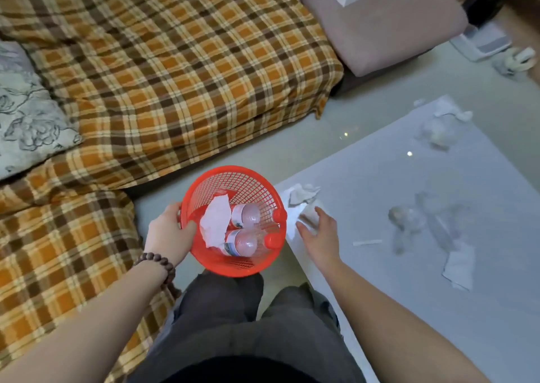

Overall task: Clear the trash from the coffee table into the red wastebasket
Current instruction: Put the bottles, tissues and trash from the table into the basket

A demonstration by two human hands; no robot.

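Observation:
My left hand (171, 233) grips the rim of the red mesh wastebasket (230, 175), held tilted beside the coffee table's near corner. Inside it lie two plastic bottles with red caps (248, 214) and a white paper (216, 222). My right hand (318, 230) hovers with fingers spread over the pale coffee table (365, 178), resting on a small white tissue (309, 214) without closing on it. Another crumpled tissue (302, 194) lies just beyond. Clear plastic wrappers (415, 222), a folded paper (460, 267), a white stick (366, 242) and far tissues (438, 131) are scattered on the table.
A sofa with an orange plaid blanket (175, 75) fills the left, a patterned cushion (26, 113) on it. A mauve seat (380, 26) with a white box stands at the back. My legs in dark trousers (248, 324) are below the basket. Pale floor runs between sofa and table.

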